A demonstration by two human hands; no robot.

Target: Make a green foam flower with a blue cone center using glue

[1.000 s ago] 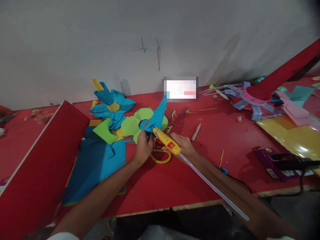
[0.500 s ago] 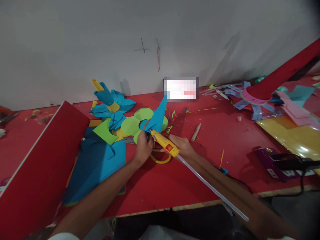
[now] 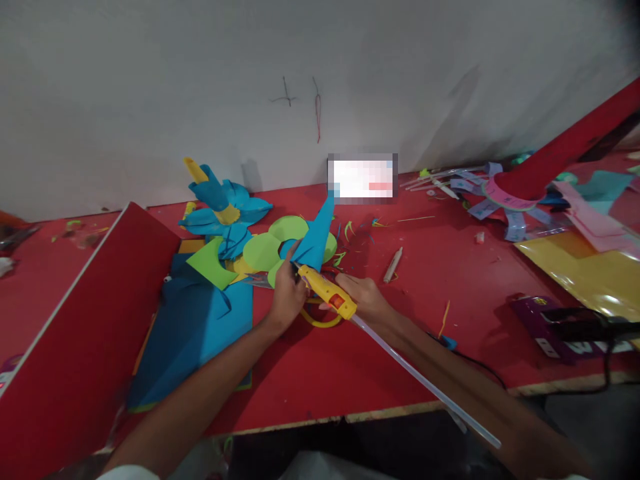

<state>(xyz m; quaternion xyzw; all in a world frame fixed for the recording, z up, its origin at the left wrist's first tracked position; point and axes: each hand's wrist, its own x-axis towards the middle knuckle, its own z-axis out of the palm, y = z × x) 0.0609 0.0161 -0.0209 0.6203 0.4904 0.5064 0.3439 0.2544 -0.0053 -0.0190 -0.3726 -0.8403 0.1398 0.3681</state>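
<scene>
A yellow glue gun (image 3: pixel 327 292) with a long clear glue stick out of its back is gripped by my right hand (image 3: pixel 364 293), its nozzle pointing at the blue piece. My left hand (image 3: pixel 289 293) is closed on the base of a pointed blue paper piece (image 3: pixel 317 233), which stands up over several green paper rounds (image 3: pixel 261 252). Some of the fingers are hidden behind the gun and paper. Below the hands lies a yellow ring-shaped handle (image 3: pixel 321 323).
Left are a blue-and-yellow paper flower (image 3: pixel 227 210), blue sheets (image 3: pixel 200 333) and a raised red panel (image 3: pixel 75 320). Right lie a white marker-like tube (image 3: pixel 393 265), a purple box (image 3: pixel 535 320) with a black cable, and a golden sheet (image 3: pixel 585 273). A blurred bright screen (image 3: pixel 361 177) stands behind.
The glue gun has shifted slightly left, its nozzle nearer my left fingers. The blue piece has tilted a little. Little else differs.
</scene>
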